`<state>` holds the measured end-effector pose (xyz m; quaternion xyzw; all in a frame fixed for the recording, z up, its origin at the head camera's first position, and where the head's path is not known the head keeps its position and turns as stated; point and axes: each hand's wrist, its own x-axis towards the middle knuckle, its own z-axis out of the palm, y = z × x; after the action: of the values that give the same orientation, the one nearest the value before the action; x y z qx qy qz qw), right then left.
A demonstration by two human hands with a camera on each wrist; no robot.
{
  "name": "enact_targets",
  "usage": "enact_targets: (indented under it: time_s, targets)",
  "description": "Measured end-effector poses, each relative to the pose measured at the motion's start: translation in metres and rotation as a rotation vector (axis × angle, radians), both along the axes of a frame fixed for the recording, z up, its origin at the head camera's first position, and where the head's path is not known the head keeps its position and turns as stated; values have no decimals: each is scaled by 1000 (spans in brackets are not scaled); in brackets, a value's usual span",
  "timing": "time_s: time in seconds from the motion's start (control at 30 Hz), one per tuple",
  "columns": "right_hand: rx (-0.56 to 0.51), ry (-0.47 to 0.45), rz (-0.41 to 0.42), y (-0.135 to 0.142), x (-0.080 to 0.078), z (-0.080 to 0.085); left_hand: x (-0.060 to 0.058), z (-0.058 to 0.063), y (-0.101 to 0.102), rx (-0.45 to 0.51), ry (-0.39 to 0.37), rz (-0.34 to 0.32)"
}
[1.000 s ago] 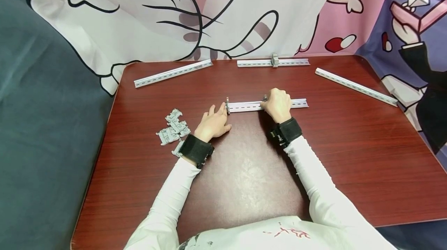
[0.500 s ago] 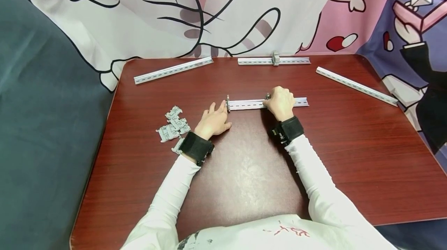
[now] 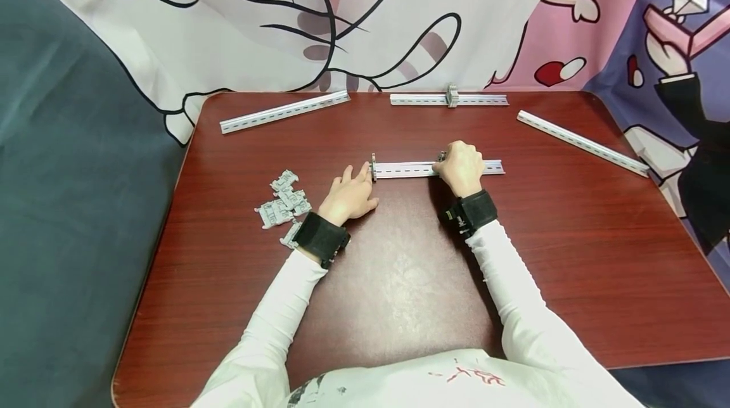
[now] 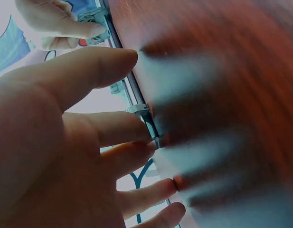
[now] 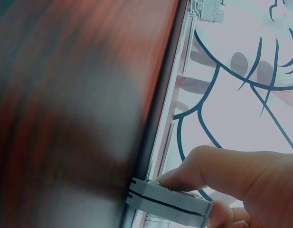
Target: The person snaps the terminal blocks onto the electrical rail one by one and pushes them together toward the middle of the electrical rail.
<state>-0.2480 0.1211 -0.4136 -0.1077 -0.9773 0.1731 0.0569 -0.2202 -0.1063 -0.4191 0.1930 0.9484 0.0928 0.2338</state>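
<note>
A slotted metal DIN rail (image 3: 405, 170) lies crosswise on the table in front of me. My left hand (image 3: 348, 197) has its fingers stretched out, the fingertips at the rail's left end beside a thin grey clip-on block (image 3: 373, 167). Farther right, my right hand (image 3: 462, 167) pinches a grey plastic terminal block (image 5: 167, 202) that sits across the rail, thumb on its near face. In the left wrist view this terminal block (image 4: 93, 27) shows beyond my left thumb. Part of the rail is hidden under my right hand.
Several loose grey terminal blocks (image 3: 285, 202) lie in a pile left of my left hand. Along the back are a slanted rail (image 3: 285, 112), a rail (image 3: 419, 99) carrying a grey block (image 3: 452, 96), and another slanted rail (image 3: 582, 143) at right. A printed cloth (image 3: 399, 21) hangs behind the table.
My right hand and the terminal block it pinches have moved a little to the right along the rail. My left hand stays at the rail's left end.
</note>
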Motion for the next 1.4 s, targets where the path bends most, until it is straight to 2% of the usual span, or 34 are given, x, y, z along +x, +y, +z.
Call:
enact_targets:
  time_s: [0.27, 0.37, 0.53, 0.6, 0.67, 0.87, 1.4]
  targets:
    - [15, 28, 39, -10, 4, -2, 3, -3, -2, -9, -2, -2]
    - [-5, 43, 122, -27, 7, -3, 5, -5, -2, -13, -11, 4]
    - [-107, -10, 319, -69, 8, -8, 7, -8, 0, -9, -2, 1]
    - [-112, -29, 349, -84, 9, -11, 8, -10, 1, -2, -7, -2]
    - [-82, -30, 346, -96, 10, -14, 10, -11, 3, 6, -12, -4]
    - [37, -70, 261, -113, 14, -16, 14, -12, 5, 25, -24, 3]
    - [56, -75, 203, -104, 2, -3, 5, 2, 1, -10, 13, -4]
